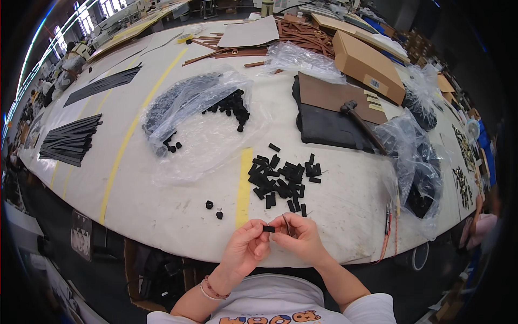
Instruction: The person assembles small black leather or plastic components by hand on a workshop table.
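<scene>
Between the thumb and fingers of my left hand (245, 245) is a small black rectangular piece (268, 229), held near the table's front edge. My right hand (303, 238) is closed beside it, its fingertips close to the piece's right end. A thin, dark metal tool (286, 222) sticks up from the right fingers; its kind is too small to tell. Just beyond my hands lies a loose pile of similar black pieces (283, 178). Two small black rolled lumps (210, 204) rest on the table to the left of my hands.
A clear plastic bag (189, 108) with many black lumps lies ahead. Bundled black strips (73, 139) are at left. A hammer (359, 116) rests on brown and black sheets (318, 127), near a cardboard box (367, 65). Red-handled tools (388, 224) lie at the right edge.
</scene>
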